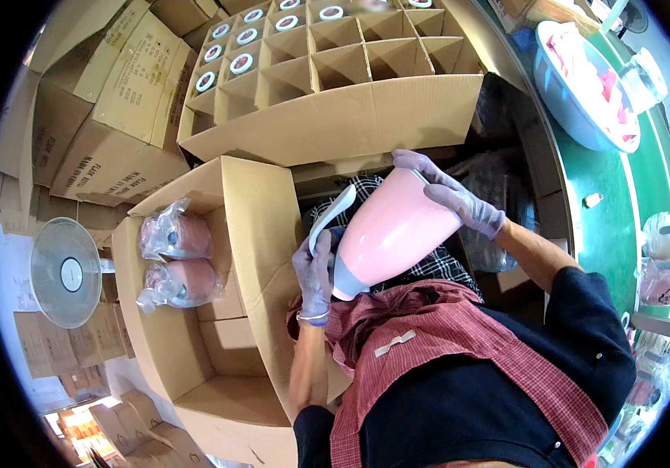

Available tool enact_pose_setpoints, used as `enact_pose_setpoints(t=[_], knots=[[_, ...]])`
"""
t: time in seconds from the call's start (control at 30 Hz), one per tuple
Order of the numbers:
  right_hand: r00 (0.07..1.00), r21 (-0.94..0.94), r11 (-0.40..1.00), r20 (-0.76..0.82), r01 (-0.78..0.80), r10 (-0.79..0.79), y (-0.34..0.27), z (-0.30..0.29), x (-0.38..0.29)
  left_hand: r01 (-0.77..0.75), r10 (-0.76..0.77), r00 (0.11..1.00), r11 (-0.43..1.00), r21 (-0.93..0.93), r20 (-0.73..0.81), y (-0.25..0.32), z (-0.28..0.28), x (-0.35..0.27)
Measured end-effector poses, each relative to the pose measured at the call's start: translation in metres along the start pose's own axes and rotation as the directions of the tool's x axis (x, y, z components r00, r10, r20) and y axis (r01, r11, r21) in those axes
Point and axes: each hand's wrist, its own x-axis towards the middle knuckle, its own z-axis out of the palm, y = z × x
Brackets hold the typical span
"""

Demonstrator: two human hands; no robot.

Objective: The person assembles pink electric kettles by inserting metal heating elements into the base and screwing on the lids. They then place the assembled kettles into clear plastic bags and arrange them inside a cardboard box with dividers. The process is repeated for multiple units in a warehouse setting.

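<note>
A glossy pink vacuum flask jug point(393, 225) lies tilted across my lap, its grey-and-pink neck end down to the left. In its thin glove, my left hand point(314, 272) grips the pale curved handle point(335, 210) near that end. My right hand point(457, 196), also gloved, wraps the wide base at the upper right. Just left of my left hand stands an open cardboard carton point(262, 210). Inside it, two pink jugs point(191, 284) in clear plastic bags sit side by side.
Ahead is a divided carton point(335, 120); several of its cells hold round white-rimmed tops point(241, 63). Stacked cartons point(130, 111) and a fan point(69, 272) stand left. On the green bench point(598, 234) at right are a blue basin point(568, 111) and bagged jugs point(662, 281).
</note>
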Motion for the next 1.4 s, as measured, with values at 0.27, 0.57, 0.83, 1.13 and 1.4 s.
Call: enact_pose_setpoints(t=[0.27, 0.57, 0.83, 1.13, 1.4], knots=[[0.990, -0.003, 0.995, -0.092, -0.104, 0.103, -0.059, 0.030, 0.017, 0.083, -0.097, 0.995, 0.946, -0.312, -0.031, -0.027, -0.014, -0.019], [0.658, -0.419, 0.542, 0.650, 0.728, -0.381, -0.084, 0.009, 0.045, 0.299, -0.226, 0.950, 0.854, -0.426, 0.215, -0.031, 0.015, -0.029], [0.811, -0.737, 0.390, 0.583, 0.552, -0.046, -0.092, 0.018, 0.047, -0.035, 0.041, 0.999, 0.964, -0.265, 0.016, -0.039, 0.016, -0.038], [0.891, -0.638, 0.657, 0.438, 0.402, -0.121, -0.006, -0.008, 0.072, -0.038, -0.036, 0.965, 0.960, -0.276, -0.259, -0.059, 0.021, -0.071], [0.841, -0.569, 0.815, 0.491, 0.113, 0.227, 0.062, -0.006, 0.105, -0.191, 0.215, 0.977, 0.830, 0.524, 0.016, 0.014, -0.093, -0.064]])
